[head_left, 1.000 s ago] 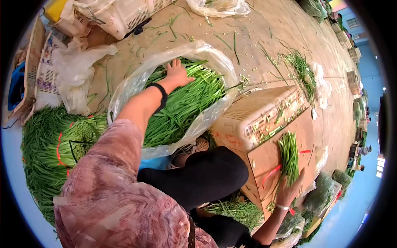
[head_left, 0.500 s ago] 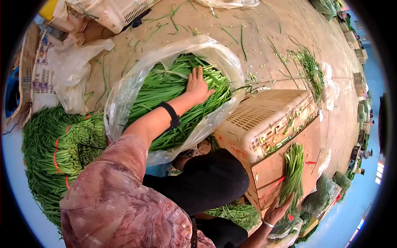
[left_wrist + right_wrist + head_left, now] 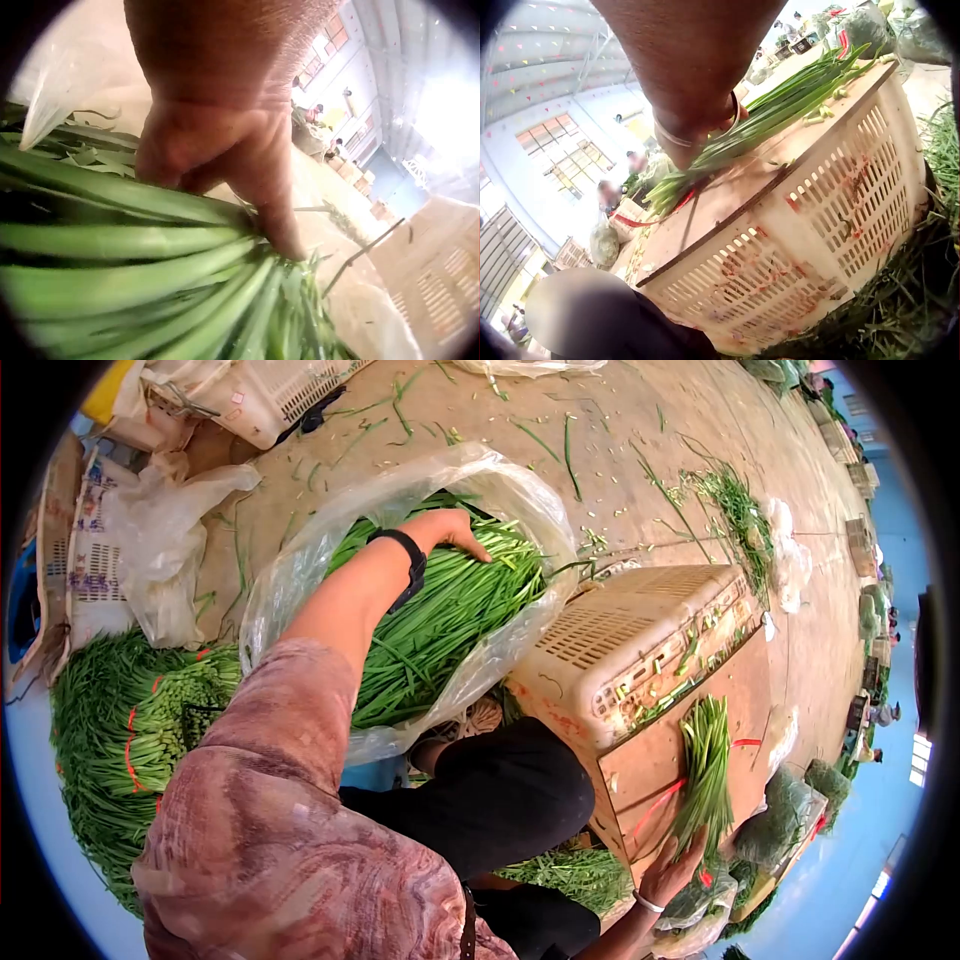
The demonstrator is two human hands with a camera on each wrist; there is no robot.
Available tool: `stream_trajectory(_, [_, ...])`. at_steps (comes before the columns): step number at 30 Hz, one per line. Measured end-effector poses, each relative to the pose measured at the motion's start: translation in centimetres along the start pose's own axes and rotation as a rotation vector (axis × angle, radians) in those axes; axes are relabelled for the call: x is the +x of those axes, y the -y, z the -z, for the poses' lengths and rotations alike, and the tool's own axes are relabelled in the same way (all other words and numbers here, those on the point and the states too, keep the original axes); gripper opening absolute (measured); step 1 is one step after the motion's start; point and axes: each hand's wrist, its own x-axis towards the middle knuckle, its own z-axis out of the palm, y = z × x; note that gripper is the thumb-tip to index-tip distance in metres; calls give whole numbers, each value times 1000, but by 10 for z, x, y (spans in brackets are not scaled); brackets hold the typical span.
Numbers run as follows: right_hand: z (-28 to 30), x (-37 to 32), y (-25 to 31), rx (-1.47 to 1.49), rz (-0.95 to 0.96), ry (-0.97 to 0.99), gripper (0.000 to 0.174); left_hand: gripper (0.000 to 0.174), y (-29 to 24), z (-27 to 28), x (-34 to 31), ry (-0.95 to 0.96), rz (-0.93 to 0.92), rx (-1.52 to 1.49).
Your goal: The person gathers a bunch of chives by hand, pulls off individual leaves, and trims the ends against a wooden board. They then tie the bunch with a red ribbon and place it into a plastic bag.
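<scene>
My left hand reaches into a heap of long green garlic chives inside a clear plastic bag. In the left wrist view its thumb presses down on the stems, and the fingers curl in among them, their tips hidden. A smaller bunch of chives lies on a brown board, across a red tie. My right hand rests on the lower end of this bunch with its fingers extended. Seen from the right wrist, the board sits on a slotted crate.
A pale crate with cut bits on it stands between bag and board. Red-tied chive bundles are piled at left, near a crumpled plastic bag. Loose chives lie scattered over the floor.
My left hand, which lay spread on top of the chives, has shifted and now digs its fingers in among them. The right hand slid lower along the bunch, then stayed there.
</scene>
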Motion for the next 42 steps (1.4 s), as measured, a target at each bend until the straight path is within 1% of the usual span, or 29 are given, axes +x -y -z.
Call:
stream_trajectory(2, [6,-1,-7,-98,6,0,56,98,-5,0,4,47,-12,57])
stream_trajectory(4, [9,-2,-11,-101,8,4,55,99,-14,-4,-2,104,-17,117])
stream_trajectory(6, [11,-4,-11,-57,-4,-11,54,100,-23,-12,-10,-146,25,301])
stream_trajectory(7, [11,-4,-11,-40,-40,-5,54,102,-17,-21,0,-159,-11,274])
stream_trajectory(8, [9,-4,-11,-38,-40,-3,54,98,-5,-39,18,-252,-90,250])
stream_trajectory(10, [5,-4,-10,-44,-30,-22,54,94,-17,-47,3,-162,-72,24])
stream_trajectory(11, [3,-2,-11,-41,-21,-6,54,89,-27,-60,-5,-242,3,-4])
stream_trajectory(12, [2,-2,-7,-40,-21,-8,54,88,-44,-66,-26,-338,24,8])
stream_trajectory(14, [-2,0,5,-23,28,-3,53,81,-69,-80,-45,-406,-23,157])
stream_trajectory(16, [1,-1,8,-13,33,-6,53,92,-77,-106,-65,-615,-223,333])
stream_trajectory(17, [4,-2,8,-10,38,-15,53,103,-78,-111,-71,-587,-254,299])
stream_trajectory(18, [7,-2,8,-5,45,-26,53,103,-77,-110,-68,-588,-260,297])
stream_trajectory(20, [12,-5,10,-31,43,-31,52,111,-69,-101,-52,-466,-87,-105])
stream_trajectory(21, [13,-6,8,-27,44,-37,51,112,-61,-89,-42,-399,-92,-243])
stream_trajectory(22, [14,-6,8,-22,46,-46,51,102,-55,-80,-39,-392,-140,-363])
stream_trajectory(24, [16,-8,10,-13,55,-72,50,83,-38,-59,-36,-225,-260,-717])
stream_trajectory(26, [18,-9,18,-3,59,-92,49,66,-17,-46,-38,-22,-279,-986])
stream_trajectory(27, [20,-8,25,26,51,-98,49,60,-8,-45,-39,-41,-250,-1081])
stream_trajectory(28, [21,-7,33,53,44,-101,48,60,2,-47,-36,-42,-248,-1078])
stream_trajectory(30, [17,-2,51,90,57,-125,44,64,16,-47,-29,-61,-345,-1170])
stream_trajectory(32, [12,4,74,202,147,-64,42,61,9,-43,-33,-84,-387,-1128])
stream_trajectory(33, [8,9,92,198,163,-54,40,58,4,-42,-34,-87,-335,-1006])
stream_trajectory(34, [2,13,98,180,182,-26,40,56,-2,-42,-33,-89,-282,-887])
stream_trajectory(36, [-11,18,113,291,233,4,38,57,-11,-51,-31,-88,-361,-877])
stream_trajectory(38, [-16,20,128,259,265,30,38,65,-24,-55,-38,-295,-445,-480])
stream_trajectory(39, [-16,20,137,245,270,57,38,74,-33,-62,-50,-407,-392,-371])
stream_trajectory(40, [-18,22,144,233,277,82,39,81,-48,-63,-67,-347,-320,-307])
stream_trajectory(41, [-26,23,144,289,326,63,38,81,-54,-74,-68,-402,-336,-194])
stream_trajectory(42, [-30,25,153,319,326,82,37,81,-58,-88,-67,-457,-349,-84])
